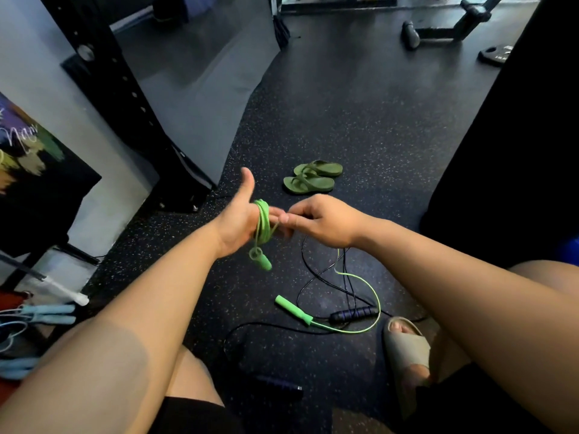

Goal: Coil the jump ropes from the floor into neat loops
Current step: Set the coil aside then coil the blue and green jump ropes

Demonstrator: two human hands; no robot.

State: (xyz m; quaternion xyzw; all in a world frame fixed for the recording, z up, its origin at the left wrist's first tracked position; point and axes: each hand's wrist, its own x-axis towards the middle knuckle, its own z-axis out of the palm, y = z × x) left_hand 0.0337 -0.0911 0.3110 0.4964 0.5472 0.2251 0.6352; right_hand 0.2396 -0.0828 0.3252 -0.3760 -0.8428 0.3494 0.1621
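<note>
A green jump rope [262,223] is wound in several loops around the fingers of my left hand [238,221], thumb up. One green handle [260,259] dangles just below that hand. My right hand [319,221] is pinched on the rope's free strand right beside the left fingertips. The strand runs down to the floor, where the other green handle [294,309] lies. A black jump rope [353,314] with a dark handle lies tangled with it on the floor; its second handle [279,386] lies near my left knee.
A pair of green flip-flops [311,177] sits on the black rubber floor beyond my hands. Light blue ropes [47,314] lie at the left edge. My right foot in a beige slide [407,349] rests by the ropes. A black rack post [131,98] stands left.
</note>
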